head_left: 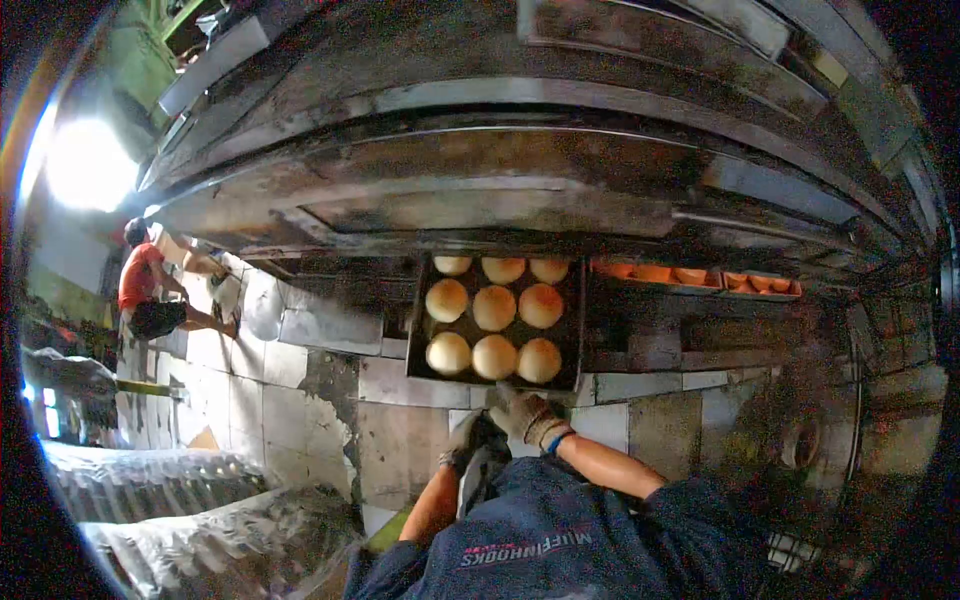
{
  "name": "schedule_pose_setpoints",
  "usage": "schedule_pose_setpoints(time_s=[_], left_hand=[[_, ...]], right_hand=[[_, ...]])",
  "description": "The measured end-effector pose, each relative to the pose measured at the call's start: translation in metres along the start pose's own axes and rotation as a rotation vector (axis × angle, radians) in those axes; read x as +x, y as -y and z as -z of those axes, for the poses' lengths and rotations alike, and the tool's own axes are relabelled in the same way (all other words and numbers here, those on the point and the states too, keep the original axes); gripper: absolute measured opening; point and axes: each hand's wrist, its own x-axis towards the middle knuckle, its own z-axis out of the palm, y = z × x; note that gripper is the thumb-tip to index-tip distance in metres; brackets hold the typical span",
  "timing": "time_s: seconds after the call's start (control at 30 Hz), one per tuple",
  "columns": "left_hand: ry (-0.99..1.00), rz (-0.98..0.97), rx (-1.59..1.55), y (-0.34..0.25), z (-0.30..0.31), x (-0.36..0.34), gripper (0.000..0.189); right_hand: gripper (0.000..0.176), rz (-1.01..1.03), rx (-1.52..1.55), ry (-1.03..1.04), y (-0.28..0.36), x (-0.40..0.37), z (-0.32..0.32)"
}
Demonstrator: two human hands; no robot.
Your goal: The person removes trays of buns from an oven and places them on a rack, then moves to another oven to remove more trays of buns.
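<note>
A dark baking tray (410,345) of round, browned buns (494,308) sticks partway out of the oven (420,190), its back row cut off by the oven's front. The buns on the right side are browner than those on the left. My gloved right hand (527,418) is at the middle of the tray's near rim, fingers closed against it. Just left of it and closer to my body is my left hand (465,440), in a dirty glove. Its fingers are hidden in dark shadow, and I cannot tell whether they grip anything.
Two narrow pans (655,277) of orange-brown loaves sit at the oven's opening on the right. Plastic-covered racks or stacks (220,540) stand at lower left. A person in a red shirt (142,275) is low at the far left, on the worn tiled floor (285,400).
</note>
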Motion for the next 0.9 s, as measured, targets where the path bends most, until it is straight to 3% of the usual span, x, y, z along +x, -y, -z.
schedule_pose_setpoints(time_s=[0.03,0.1,0.13,0.17,0.2,0.27,0.3,0.33,0.4,0.43,0.47,0.53,0.57,0.6,0.63,0.67,0.73,0.77,0.8,0.83,0.9], left_hand=[[0.029,-0.019,-0.006,-0.022,-0.054,-0.001,0.043],[0.320,0.102,-0.361,-0.003,-0.086,0.042,0.034],[0.581,0.240,-0.715,0.026,-0.077,0.089,0.026],[0.586,0.247,-0.711,0.023,-0.100,0.084,0.026],[0.204,0.057,-0.298,0.005,-0.134,0.073,0.034],[-0.164,-0.129,0.123,0.015,-0.139,0.075,0.043],[-0.186,-0.262,0.368,0.045,-0.112,0.100,0.043],[-0.249,-0.256,0.395,0.028,-0.117,0.074,0.040],[-0.375,-0.238,0.445,-0.016,-0.137,0.010,0.036],[-0.394,-0.256,0.467,-0.023,-0.125,-0.013,0.031],[-0.405,-0.256,0.497,-0.029,-0.106,-0.036,0.026],[-0.381,-0.318,0.475,-0.027,-0.059,-0.081,0.015],[-0.343,-0.377,0.421,-0.019,-0.030,-0.102,0.010],[-0.327,-0.289,0.668,-0.020,0.010,-0.121,0.010],[-0.313,-0.366,0.581,-0.012,0.042,-0.143,0.011],[-0.298,-0.440,0.491,0.002,0.074,-0.166,0.012],[-0.248,-0.441,0.370,0.035,0.170,-0.168,0.016],[-0.261,-0.575,1.005,0.015,0.200,-0.170,0.020],[-0.250,-0.425,0.431,-0.028,0.177,-0.209,0.023],[-0.234,-0.324,0.507,-0.073,0.174,-0.210,0.023],[-0.179,-0.125,0.674,-0.162,0.169,-0.212,0.025]], right_hand=[[0.053,0.006,0.007,-0.009,-0.010,-0.008,0.008],[0.046,0.137,0.374,-0.027,-0.038,-0.035,0.028],[0.042,0.067,0.284,-0.076,-0.054,-0.053,0.041],[0.038,-0.003,0.191,-0.127,-0.073,-0.071,0.055],[0.038,-0.010,0.191,-0.136,-0.104,-0.086,0.061],[0.042,0.082,-0.496,-0.359,-0.174,-0.118,0.063],[0.042,-0.097,-0.452,-0.314,-0.179,-0.144,0.083],[0.042,-0.277,-0.419,-0.269,-0.184,-0.171,0.103],[0.041,-0.476,0.175,-0.574,-0.216,-0.205,0.108],[0.041,-0.480,0.187,-0.768,-0.238,-0.214,0.095],[0.041,-0.469,0.188,-0.758,-0.231,-0.221,0.095],[0.043,-0.556,0.204,-0.956,-0.207,-0.235,0.099],[0.043,-0.546,0.205,-0.939,-0.215,-0.232,0.083],[0.044,-0.456,0.698,-0.811,-0.237,-0.221,0.059],[0.044,-0.353,1.177,-0.642,-0.244,-0.215,0.041],[0.044,-0.355,1.173,-0.622,-0.210,-0.212,0.036],[0.049,-0.106,1.716,0.100,-0.097,-0.190,0.048],[0.050,-0.103,1.503,0.038,-0.100,-0.174,0.029],[0.051,-0.051,1.435,-0.011,-0.112,-0.149,0.003],[0.051,-0.003,1.366,-0.063,-0.125,-0.123,-0.024],[0.041,-0.019,1.107,-0.141,-0.079,-0.096,-0.019]])
